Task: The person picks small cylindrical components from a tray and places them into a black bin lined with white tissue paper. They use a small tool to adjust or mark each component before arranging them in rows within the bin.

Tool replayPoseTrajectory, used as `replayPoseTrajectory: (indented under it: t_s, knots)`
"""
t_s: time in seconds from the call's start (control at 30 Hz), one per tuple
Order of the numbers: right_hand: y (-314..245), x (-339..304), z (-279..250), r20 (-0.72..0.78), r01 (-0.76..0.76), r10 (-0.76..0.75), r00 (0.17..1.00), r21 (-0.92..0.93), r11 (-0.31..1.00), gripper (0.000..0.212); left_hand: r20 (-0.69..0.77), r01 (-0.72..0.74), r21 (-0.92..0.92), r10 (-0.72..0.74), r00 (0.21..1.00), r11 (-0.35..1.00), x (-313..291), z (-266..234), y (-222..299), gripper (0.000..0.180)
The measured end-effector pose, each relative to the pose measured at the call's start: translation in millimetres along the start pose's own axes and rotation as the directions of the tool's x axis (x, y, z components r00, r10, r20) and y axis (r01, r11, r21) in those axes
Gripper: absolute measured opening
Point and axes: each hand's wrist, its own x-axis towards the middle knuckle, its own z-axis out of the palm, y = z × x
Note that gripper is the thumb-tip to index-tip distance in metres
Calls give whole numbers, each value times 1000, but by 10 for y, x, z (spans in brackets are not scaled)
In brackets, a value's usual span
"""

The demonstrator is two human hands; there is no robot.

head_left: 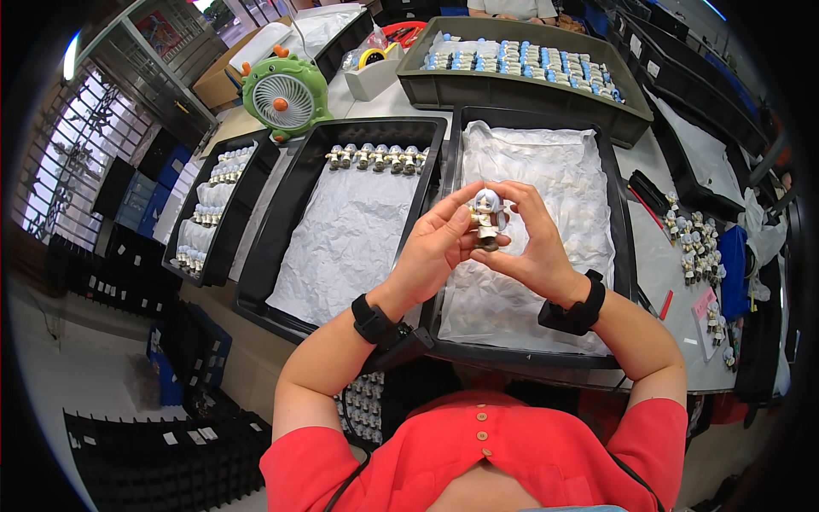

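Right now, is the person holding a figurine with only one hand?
No, the left hand and the right hand both hold the figurine.

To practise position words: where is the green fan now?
In the head view, the green fan stands upper left, by the far-left corner of the tray with one figurine row.

Near front edge of the table [655,247], can see left tray [284,235] and right tray [619,222], side by side. In left tray, along far edge, can find one row of figurines [380,159]. Above right tray, between left hand [437,239] and right hand [539,243], can see one figurine [487,220]. Behind right tray, can find a bin [529,104] with figurines [520,64]; left of it, tape dispenser [375,78], then fan [281,96]. Near table's right edge, can see a cluster of figurines [698,247].
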Motion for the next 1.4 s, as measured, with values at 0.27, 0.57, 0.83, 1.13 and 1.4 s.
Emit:
replayPoseTrajectory:
  t_s: [0.27, 0.57, 0.83, 1.13, 1.4]
  knots:
    - [-65, -16, -3, 14, 1, -2, 1000, 7, 1000, 80, 42, 171, -76, -168, 985, 982, 3, -59, -65, 40]
    - [-121, -60, 22, 99, -127, 102, 990, 290, 949, 95, 78, 317, -255, -307, 949, 914, -13, 7, -115, 40]
    - [-98, -40, -14, 64, -31, 24, 998, 104, 994, 88, 78, 202, -179, -190, 979, 963, 9, -47, -120, 39]
    - [-57, -38, 14, 111, -54, 46, 993, 71, 996, 77, -2, 194, -18, -194, 981, 981, -14, 12, -41, 53]
    - [36, -20, 43, 99, -44, 33, 995, 104, 994, 83, -182, 99, 26, -93, 979, 995, -13, -72, -13, 42]
